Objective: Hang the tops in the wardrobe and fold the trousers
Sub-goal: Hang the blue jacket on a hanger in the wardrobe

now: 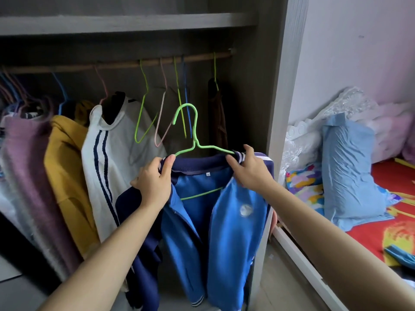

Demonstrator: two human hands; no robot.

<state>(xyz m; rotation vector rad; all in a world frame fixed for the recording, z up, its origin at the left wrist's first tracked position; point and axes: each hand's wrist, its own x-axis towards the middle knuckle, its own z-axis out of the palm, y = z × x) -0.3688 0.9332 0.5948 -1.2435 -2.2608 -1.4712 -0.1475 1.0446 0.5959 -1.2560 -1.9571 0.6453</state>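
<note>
Head view. In the centre of the frame, two bare hands are holding up one blue zip jacket (202, 221) with a navy collar, draped on one light green wire hanger (195, 131). The hanger's hook is floating free below the wooden rail (134, 63), not resting on it.

The left hand (155, 182) is gripping the jacket's left shoulder, fingers curled into the cloth and thumb lying along the collar. The right hand (249, 169) is pinching the striped right end of the collar, together with the hanger's arm, between thumb and fingertips.

Inside the open wardrobe (280, 86), four empty wire hangers (141, 115) are hanging mid-rail: lime, pink, yellow and blue. Four hung garments are showing: a mauve top (27, 164), a mustard top (67, 164) and a white top with navy stripes (116, 153) at the left, and a dark brown garment (216, 113) to the right. More hangers are crowding the far left, too bunched to count.

At the right edge, one pale blue pillow (350, 171) is lying on a red patterned sheet (381, 232).
</note>
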